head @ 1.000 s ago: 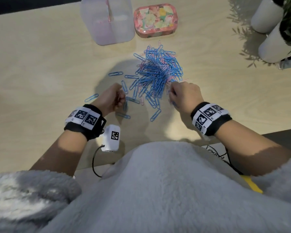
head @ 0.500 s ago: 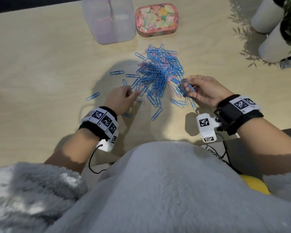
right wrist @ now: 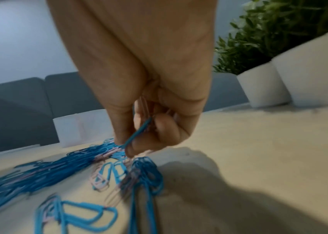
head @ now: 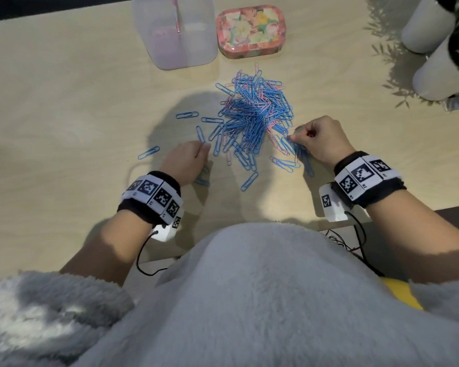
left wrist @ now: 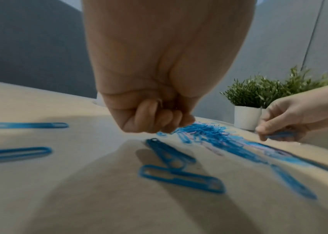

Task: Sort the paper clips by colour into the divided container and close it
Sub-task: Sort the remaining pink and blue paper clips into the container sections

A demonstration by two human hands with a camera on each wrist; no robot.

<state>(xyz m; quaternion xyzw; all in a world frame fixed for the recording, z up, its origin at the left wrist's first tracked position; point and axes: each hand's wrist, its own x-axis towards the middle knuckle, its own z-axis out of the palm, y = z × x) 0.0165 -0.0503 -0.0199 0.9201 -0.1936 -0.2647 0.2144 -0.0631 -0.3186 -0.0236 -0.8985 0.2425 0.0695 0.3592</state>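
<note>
A heap of blue and pink paper clips (head: 255,115) lies mid-table, with loose blue clips (left wrist: 181,177) scattered around it. The translucent divided container (head: 175,30) stands open behind, pink showing in its left compartment. My left hand (head: 206,148) hovers at the heap's left edge beside a single blue clip (head: 200,133). Its fingers (left wrist: 155,121) curl into the palm, and what they enclose is hidden. My right hand (head: 297,133) is at the heap's right edge, pinching a blue clip (right wrist: 139,134) with pink clips (right wrist: 145,102) tucked in the palm. A bunch of blue clips (right wrist: 145,174) lies under it.
A floral tin (head: 251,31) sits right of the container. Two white plant pots (head: 445,70) stand at the far right. The table's near edge runs just below my wrists, and cables (head: 355,242) trail off it.
My right hand turned palm-down and dropped back to the heap's right edge; the blue bunch it held up now lies beneath it. My left hand's pointing finger curled in.
</note>
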